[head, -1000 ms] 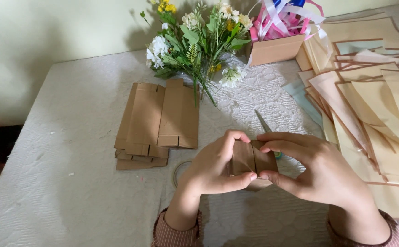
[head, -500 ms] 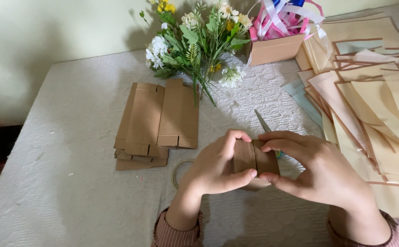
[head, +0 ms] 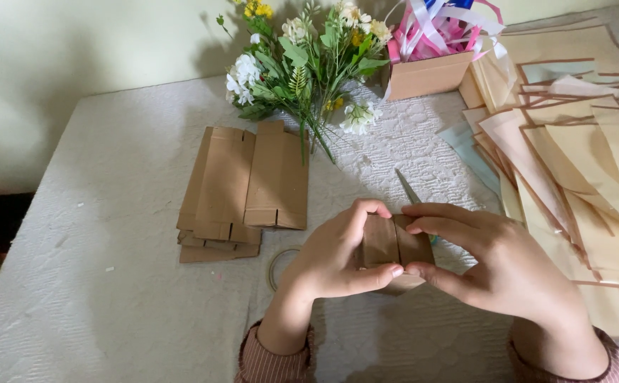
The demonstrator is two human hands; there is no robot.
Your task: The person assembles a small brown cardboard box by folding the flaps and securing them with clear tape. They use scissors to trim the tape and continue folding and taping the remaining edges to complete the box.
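Note:
Both hands hold a small brown cardboard box point(head: 393, 245) above the white textured table point(head: 111, 298) near its front edge. My left hand point(head: 334, 255) grips the box's left side, thumb underneath and fingers curled over the top. My right hand point(head: 494, 262) grips its right side, fingertips meeting the left hand's at the top and bottom of the box. The box's flaps are folded and most of its body is hidden behind my fingers.
A stack of flat brown cardboard blanks point(head: 242, 188) lies to the left. A tape roll point(head: 278, 266) sits by my left wrist. Scissors point(head: 409, 188) poke out behind my hands. Flowers point(head: 302, 64), a ribbon-filled box point(head: 430, 71) and tan paper sheets point(head: 579, 156) fill the back and right.

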